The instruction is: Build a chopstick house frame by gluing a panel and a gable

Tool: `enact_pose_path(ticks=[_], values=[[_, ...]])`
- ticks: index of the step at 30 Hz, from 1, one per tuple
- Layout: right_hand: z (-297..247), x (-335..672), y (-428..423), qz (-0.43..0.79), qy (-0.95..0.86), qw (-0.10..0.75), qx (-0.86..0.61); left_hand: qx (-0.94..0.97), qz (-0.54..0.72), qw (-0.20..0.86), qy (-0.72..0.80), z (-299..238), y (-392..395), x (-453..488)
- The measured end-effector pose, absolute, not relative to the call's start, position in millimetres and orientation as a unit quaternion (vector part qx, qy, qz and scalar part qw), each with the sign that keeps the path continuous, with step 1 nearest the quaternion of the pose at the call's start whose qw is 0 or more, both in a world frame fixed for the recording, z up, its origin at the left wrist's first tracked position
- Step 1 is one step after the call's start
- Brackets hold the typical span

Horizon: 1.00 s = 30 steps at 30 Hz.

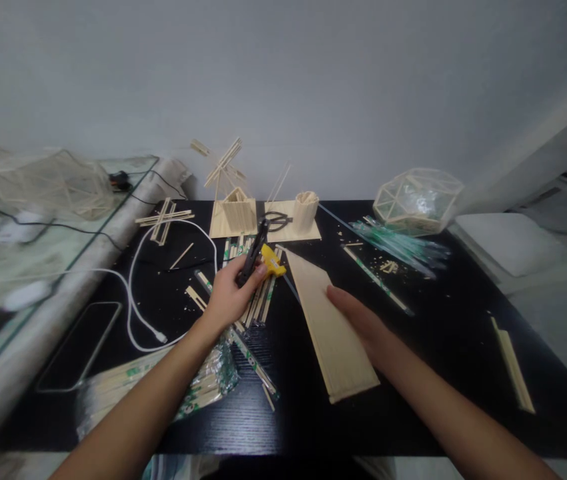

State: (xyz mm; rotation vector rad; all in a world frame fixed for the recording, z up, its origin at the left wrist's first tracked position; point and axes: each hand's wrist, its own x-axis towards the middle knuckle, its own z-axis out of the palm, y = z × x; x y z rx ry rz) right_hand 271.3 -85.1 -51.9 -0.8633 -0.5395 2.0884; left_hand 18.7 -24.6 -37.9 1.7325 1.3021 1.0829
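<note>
ok, yr left hand [233,287] is wrapped round the black-and-yellow handheld tool [256,250], above plastic-sleeved pale wooden sticks [265,303] w/ green print; a dip could scatter them. just right, yr right hand [361,323] grips the long flat pale-wood panel [331,333] by one edge, so it might twist.

Pale grey wall [283,87] behind the black surface [288,380]; a glass top [71,243] at left; dim light.

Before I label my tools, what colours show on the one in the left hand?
The tool in the left hand is black and yellow, in the head view.
</note>
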Motion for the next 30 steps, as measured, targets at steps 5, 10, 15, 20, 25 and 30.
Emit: enact_pose_path(ticks=[5,10,15,20,25,30], values=[[-54.7,272.9,-80.9,0.774,-0.231,0.45,-0.38,0.742,0.372,0.167,0.532,-39.0,-22.3,15.5],[-55.6,268.4,-81.8,0.753,-0.243,0.464,-0.398,0.784,0.341,0.132,0.502,-44.1,-24.2,17.5],[-55.3,265.9,-83.4,0.742,-0.26,0.466,-0.405,0.807,0.317,0.129,0.481,-46.6,-26.3,17.5],[-54.8,267.0,-83.6,0.742,-0.274,0.458,-0.405,0.814,0.315,0.129,0.47,-47.3,-26.5,16.5],[-51.8,270.3,-82.7,0.751,-0.269,0.448,-0.405,0.821,0.322,0.119,0.457,-46.9,-26.9,16.7],[-49.4,271.4,-82.8,0.768,-0.265,0.428,-0.395,0.818,0.318,0.105,0.468,-46.0,-28.7,18.4]])
